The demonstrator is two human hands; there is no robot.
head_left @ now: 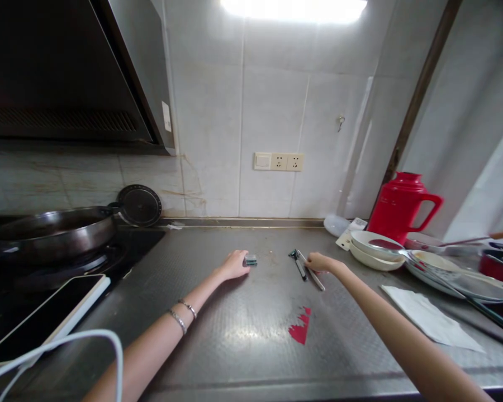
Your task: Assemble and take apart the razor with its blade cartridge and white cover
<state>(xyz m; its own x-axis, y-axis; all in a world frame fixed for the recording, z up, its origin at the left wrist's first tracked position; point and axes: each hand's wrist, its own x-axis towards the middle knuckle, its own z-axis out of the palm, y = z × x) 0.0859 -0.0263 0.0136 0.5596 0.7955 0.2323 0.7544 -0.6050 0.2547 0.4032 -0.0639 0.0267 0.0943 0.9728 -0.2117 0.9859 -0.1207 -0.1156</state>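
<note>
My left hand (233, 264) rests on the steel counter (251, 312), fingers curled, its fingertips touching a small dark block (250, 260). My right hand (318, 262) reaches in from the right with closed fingers, touching a silver-handled razor (312, 273) that lies beside a dark-handled razor (298, 263). Whether the right hand grips the razor is unclear. Two bracelets (183, 314) are on my left wrist.
A frying pan (50, 229) sits on the hob at left, with a round lid (139, 205) behind. A tablet (46, 312) and white cable (88, 340) lie front left. Bowls (375, 248), a red jug (400, 206), plates and a paper towel (427, 318) fill the right. A red scrap (300, 328) lies centre.
</note>
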